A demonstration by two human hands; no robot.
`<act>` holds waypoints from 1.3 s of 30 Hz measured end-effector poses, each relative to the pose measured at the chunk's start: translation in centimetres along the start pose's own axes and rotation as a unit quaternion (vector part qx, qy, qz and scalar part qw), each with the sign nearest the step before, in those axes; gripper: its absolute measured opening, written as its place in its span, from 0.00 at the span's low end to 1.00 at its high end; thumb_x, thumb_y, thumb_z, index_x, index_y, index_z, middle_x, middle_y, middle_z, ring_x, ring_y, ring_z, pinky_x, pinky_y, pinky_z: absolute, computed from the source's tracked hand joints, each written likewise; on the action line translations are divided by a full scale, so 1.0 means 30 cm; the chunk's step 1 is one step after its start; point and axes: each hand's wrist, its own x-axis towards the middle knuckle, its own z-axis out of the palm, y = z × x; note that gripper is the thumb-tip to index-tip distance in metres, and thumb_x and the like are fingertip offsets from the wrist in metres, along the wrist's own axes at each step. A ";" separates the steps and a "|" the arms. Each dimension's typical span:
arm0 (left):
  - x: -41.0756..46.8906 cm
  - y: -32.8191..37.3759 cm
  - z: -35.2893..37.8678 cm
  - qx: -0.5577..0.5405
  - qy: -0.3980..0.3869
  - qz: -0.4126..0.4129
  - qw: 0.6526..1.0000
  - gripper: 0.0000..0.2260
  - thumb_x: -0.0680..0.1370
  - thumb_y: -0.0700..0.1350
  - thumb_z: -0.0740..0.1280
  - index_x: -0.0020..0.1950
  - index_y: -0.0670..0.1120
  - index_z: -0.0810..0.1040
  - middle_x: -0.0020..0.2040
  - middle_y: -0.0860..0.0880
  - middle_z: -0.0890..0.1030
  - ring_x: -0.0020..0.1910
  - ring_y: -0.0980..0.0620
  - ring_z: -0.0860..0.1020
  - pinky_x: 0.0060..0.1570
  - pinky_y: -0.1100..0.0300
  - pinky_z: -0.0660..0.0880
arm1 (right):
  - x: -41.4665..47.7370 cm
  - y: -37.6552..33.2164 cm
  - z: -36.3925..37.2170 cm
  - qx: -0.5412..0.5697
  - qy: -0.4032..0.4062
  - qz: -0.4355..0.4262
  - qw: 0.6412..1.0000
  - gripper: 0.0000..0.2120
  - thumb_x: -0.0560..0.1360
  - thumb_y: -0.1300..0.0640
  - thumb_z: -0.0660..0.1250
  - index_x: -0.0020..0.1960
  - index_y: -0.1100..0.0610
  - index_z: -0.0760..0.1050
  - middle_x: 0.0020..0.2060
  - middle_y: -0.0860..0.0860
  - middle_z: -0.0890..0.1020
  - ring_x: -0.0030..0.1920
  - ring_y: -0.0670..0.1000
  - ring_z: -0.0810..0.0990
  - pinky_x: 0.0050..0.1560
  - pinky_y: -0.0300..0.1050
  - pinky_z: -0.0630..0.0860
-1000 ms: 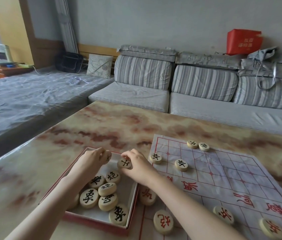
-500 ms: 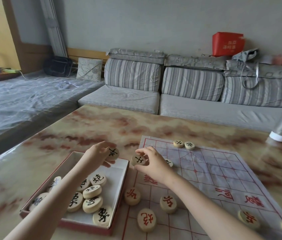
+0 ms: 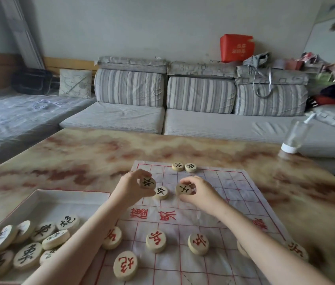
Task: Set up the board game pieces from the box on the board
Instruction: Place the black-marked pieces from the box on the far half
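**A piece in each hand over the board**

The left hand (image 3: 131, 187) pinches a black-marked piece (image 3: 148, 183) between thumb and fingertips. The piece is tilted face-up above the far left part of the board (image 3: 234, 202). The right hand (image 3: 198, 191) pinches a second piece (image 3: 183, 189), also black-marked, in the same way a little to the right.

Between the two a third piece (image 3: 161, 192) lies flat on the board, just beside the one in the left hand; whether they touch cannot be told. A far pair (image 3: 178, 166) of black pieces lies side by side at the board's far edge.

The red pieces (image 3: 155, 241) lie on the near half. Three form a loose row, one sits nearer the person at the left, and one lies by the right edge beyond the right forearm.

The box (image 3: 39, 202) stands open on the desk (image 3: 80, 157), left of the board, and the left forearm crosses over its right side. A heap (image 3: 27, 256) of black pieces fills its near end, some leaning on each other.

A bottle (image 3: 295, 138) stands at the desk's far right, and a sofa (image 3: 203, 120) runs behind it.
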 end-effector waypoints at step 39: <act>0.174 0.138 0.408 0.094 -0.116 0.055 0.987 0.24 0.67 0.53 0.74 0.61 0.51 0.75 0.59 0.52 0.77 0.58 0.51 0.72 0.51 0.62 0.68 | 0.386 0.502 -0.222 -0.012 0.100 0.124 0.987 0.25 0.69 0.57 0.73 0.64 0.61 0.72 0.60 0.54 0.76 0.59 0.53 0.76 0.50 0.39 0.68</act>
